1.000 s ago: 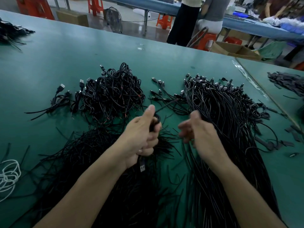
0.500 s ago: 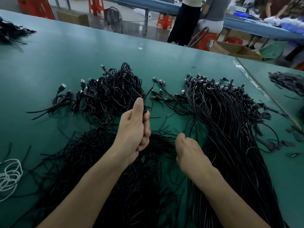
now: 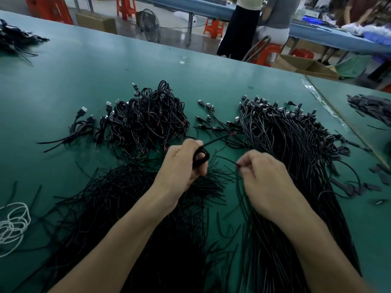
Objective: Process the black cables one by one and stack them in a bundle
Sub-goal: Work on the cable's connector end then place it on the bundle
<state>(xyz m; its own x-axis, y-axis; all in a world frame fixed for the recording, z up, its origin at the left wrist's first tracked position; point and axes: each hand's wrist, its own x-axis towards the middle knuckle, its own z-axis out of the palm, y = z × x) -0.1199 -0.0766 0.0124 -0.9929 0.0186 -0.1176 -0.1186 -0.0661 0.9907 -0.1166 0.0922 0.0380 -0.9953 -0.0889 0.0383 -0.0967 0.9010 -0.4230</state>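
The left hand (image 3: 179,166) grips a coiled black cable (image 3: 201,156); the right hand (image 3: 262,178) pinches a loose cable end (image 3: 237,164) (slightly blurred). The coiled bundle (image 3: 148,119) lies far-left, nearer the left hand.

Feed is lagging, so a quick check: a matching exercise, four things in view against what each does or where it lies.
Things: 1 left hand; 2 right hand; 3 white cord; 4 coiled pile.
States: A pinches a cable end; B lies far left on the table; C grips a looped cable; D lies beyond the left hand.
Pairs: 1-C; 2-A; 3-B; 4-D.
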